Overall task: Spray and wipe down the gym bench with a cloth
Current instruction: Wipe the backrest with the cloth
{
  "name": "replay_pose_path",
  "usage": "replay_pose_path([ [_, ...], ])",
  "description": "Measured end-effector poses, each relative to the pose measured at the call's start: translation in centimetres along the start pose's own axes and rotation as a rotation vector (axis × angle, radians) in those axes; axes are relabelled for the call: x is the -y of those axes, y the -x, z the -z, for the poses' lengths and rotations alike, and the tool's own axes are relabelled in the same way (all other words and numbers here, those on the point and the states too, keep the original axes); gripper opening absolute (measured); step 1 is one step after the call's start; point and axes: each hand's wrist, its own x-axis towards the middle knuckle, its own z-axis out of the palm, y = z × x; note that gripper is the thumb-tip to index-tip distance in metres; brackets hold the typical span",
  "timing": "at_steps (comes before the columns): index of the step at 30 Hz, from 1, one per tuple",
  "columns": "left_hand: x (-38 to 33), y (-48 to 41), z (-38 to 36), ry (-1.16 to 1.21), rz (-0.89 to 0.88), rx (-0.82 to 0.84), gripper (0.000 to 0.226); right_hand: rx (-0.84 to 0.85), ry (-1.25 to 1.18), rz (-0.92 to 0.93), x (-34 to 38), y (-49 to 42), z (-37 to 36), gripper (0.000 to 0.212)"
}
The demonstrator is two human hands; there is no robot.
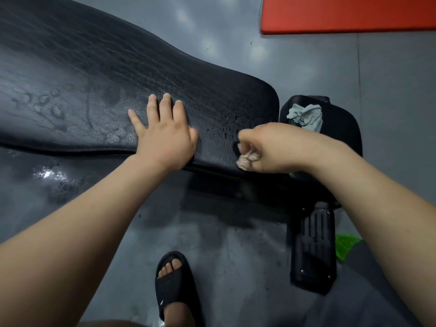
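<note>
The black padded gym bench (94,74) runs from the upper left to the centre right, with wet droplets and smears on its leather. My left hand (162,135) rests flat on the pad near its front edge, fingers straight. My right hand (266,147) grips a small pale cloth (246,160) bunched in its fingers, at the pad's near right corner beside a patch of droplets (232,121). A second, grey cloth (305,116) lies crumpled on the separate black seat pad (342,128) to the right. No spray bottle can be made out.
The grey floor (236,256) shows wet patches at the left. A red mat (349,13) lies at the top right. The bench's black foot plate (312,251) stands at the lower right, with something bright green (344,246) beside it. My foot in a black slide (174,286) is at the bottom centre.
</note>
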Motion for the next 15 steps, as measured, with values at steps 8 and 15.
replay_pose_path([
  [8, -0.4, -0.1, 0.1, 0.036, 0.017, 0.024, 0.058, 0.007, 0.02, -0.012, 0.0, -0.2, -0.2, 0.019],
  [15, 0.1, -0.2, 0.5, 0.073, -0.001, 0.029, 0.058, -0.075, -0.142, 0.047, 0.2, -2.1, 0.1, 0.009],
])
